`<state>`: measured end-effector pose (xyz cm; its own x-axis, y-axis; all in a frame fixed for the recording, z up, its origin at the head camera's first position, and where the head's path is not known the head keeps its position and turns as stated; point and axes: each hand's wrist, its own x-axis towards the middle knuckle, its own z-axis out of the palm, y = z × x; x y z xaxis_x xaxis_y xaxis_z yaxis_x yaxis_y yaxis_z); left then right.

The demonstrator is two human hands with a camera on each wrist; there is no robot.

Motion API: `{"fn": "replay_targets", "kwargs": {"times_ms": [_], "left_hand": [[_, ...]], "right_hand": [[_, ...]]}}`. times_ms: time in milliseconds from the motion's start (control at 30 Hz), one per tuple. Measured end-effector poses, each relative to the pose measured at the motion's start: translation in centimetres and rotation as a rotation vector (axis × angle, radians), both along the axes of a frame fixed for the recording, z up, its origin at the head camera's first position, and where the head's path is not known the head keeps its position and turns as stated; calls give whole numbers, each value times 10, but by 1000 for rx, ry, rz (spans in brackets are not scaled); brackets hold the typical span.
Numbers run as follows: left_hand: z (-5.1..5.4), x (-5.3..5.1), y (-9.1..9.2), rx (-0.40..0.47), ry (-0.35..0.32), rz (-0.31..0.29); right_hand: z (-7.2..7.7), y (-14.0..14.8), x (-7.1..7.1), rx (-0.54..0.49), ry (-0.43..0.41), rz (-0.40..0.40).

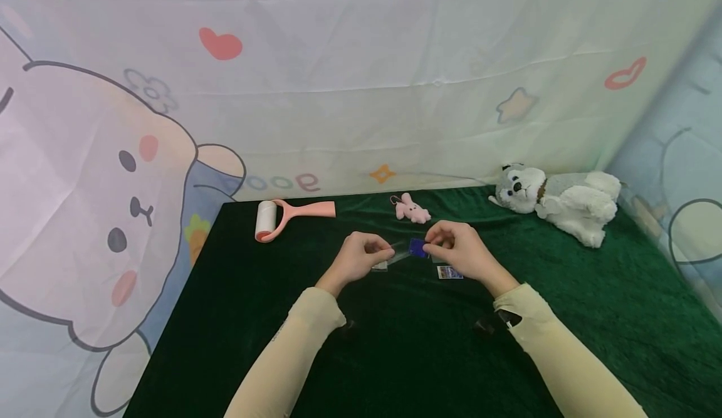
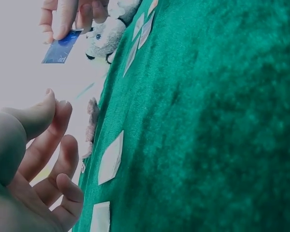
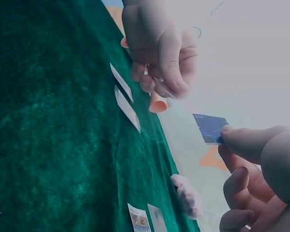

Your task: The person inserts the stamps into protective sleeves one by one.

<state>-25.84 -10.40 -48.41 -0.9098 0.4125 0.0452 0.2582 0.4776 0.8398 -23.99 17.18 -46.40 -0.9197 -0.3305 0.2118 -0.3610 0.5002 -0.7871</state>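
The right hand [image 1: 459,252] pinches a small blue stamp-like piece [image 1: 417,247] between thumb and fingertips; the right wrist view shows this blue piece [image 3: 210,128] raised above the cloth. Facing it, the left hand [image 1: 358,258] has thumb and index finger together on a thin clear film [image 1: 400,252], whose edges are hard to make out. That film [image 3: 163,88] also shows faintly at the left fingertips in the right wrist view. Below the right hand lies a small printed piece [image 1: 449,272], and a pale piece [image 1: 380,266] lies below the left fingers.
A pink-handled lint roller [image 1: 307,210] lies at the back left of the green cloth [image 1: 395,355]. A small pink plush [image 1: 413,209] lies behind the hands, and a grey-and-white plush dog [image 1: 570,198] at the back right. A printed curtain [image 1: 350,92] hangs behind.
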Motion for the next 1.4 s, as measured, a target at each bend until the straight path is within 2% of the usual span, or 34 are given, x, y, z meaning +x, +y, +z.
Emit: {"fn": "replay_targets", "kwargs": {"times_ms": [200, 467, 933, 1167, 1400], "left_hand": [[0, 0, 1, -4, -5, -22], [1, 0, -1, -8, 6, -23], [1, 1, -3, -8, -12, -32], [0, 3, -3, -17, 37, -28], [-1, 1, -3, 5, 68, 22]], "right_hand": [[1, 1, 0, -7, -2, 4], [3, 2, 0, -12, 15, -16], [2, 0, 0, -33, 31, -34], [3, -1, 0, -32, 19, -32], [2, -3, -1, -32, 18, -22]]}}
